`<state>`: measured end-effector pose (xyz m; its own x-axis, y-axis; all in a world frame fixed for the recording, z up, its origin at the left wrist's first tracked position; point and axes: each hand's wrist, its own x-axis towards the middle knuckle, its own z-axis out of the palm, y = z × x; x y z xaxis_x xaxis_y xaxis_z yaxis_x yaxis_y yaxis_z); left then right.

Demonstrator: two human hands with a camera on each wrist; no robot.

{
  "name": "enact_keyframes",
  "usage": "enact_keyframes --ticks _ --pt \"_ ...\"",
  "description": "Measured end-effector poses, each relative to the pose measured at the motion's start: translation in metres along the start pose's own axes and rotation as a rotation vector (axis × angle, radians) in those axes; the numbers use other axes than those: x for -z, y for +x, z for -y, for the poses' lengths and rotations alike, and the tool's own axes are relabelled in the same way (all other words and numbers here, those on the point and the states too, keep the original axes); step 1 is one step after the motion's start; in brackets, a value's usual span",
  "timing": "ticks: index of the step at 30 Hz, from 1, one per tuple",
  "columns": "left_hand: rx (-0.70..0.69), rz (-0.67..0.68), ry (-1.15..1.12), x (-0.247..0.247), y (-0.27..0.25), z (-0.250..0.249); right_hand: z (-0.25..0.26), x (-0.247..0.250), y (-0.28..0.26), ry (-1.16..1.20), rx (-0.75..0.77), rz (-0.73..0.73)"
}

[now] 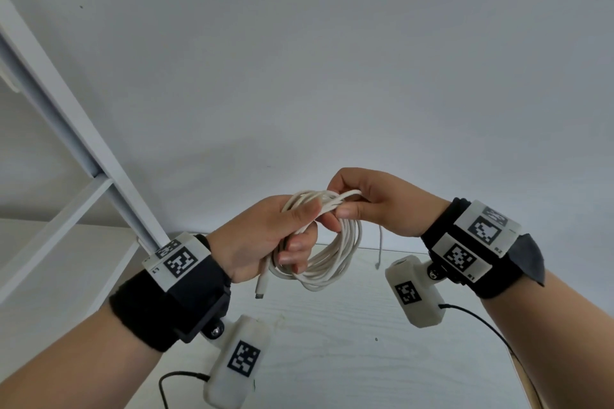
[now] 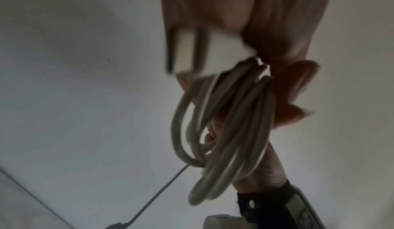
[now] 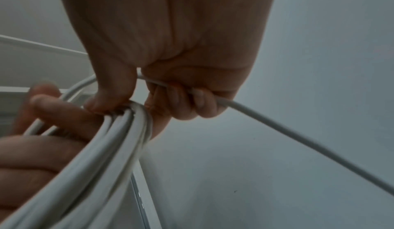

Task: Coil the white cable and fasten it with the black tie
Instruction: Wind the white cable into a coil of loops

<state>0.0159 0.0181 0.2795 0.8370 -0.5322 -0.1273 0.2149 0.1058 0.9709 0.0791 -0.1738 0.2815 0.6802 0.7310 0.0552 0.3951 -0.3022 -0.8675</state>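
Above the pale wood-grain table (image 1: 382,325), both hands are holding the white cable (image 1: 335,262), a smooth round cord gathered into several loose loops. The left hand (image 1: 262,236) is gripping the bundle, one plug end (image 1: 260,290) dangling below. The right hand (image 1: 375,206) is pinching the loops' top, a free strand (image 3: 298,131) trailing away. A blocky white piece, possibly a connector (image 2: 187,54), is showing blurred. Open air is surrounding the coil.

I seem to be in a plain test room or lab: bare grey wall (image 1: 332,60), white wood-grain table (image 1: 382,359), white shelf frame (image 1: 66,129) at left.
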Motion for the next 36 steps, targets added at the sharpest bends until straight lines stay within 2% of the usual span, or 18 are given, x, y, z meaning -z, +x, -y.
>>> enact_keyframes --ticks 3,7,11,15,17,20,23,27,32,36 --pt "0.026 0.031 -0.047 0.002 0.0 0.001 -0.003 -0.002 0.001 0.055 0.015 0.02" --pt "0.007 -0.055 -0.162 -0.002 0.005 0.008 -0.016 -0.007 0.009 0.152 0.017 -0.04" --pt "-0.039 -0.114 -0.416 -0.006 0.011 0.011 -0.027 -0.015 0.012 0.202 0.028 -0.145" --pt "-0.164 -0.152 -0.72 0.007 0.016 0.005 -0.043 -0.018 0.007 0.357 -0.078 -0.286" --pt "-0.243 -0.21 -0.811 0.018 0.018 -0.002 -0.052 -0.021 0.004 0.31 -0.144 -0.337" --pt "-0.351 -0.352 -0.865 0.028 0.023 -0.009 -0.06 -0.033 -0.002 0.027 -0.215 -0.32" --pt "-0.414 -0.466 -0.818 0.034 0.029 -0.008 -0.059 -0.051 -0.002 -0.222 -0.24 -0.212" --pt "-0.416 -0.512 -0.493 0.034 0.034 -0.001 -0.045 -0.066 -0.003 -0.504 -0.244 -0.082" --pt "-0.379 -0.664 -0.313 0.036 0.037 0.004 -0.024 -0.069 -0.012 -0.656 -0.22 -0.001" --pt "-0.331 -0.7 -0.123 0.028 0.039 0.006 -0.005 -0.07 -0.015 -0.69 -0.14 0.049"
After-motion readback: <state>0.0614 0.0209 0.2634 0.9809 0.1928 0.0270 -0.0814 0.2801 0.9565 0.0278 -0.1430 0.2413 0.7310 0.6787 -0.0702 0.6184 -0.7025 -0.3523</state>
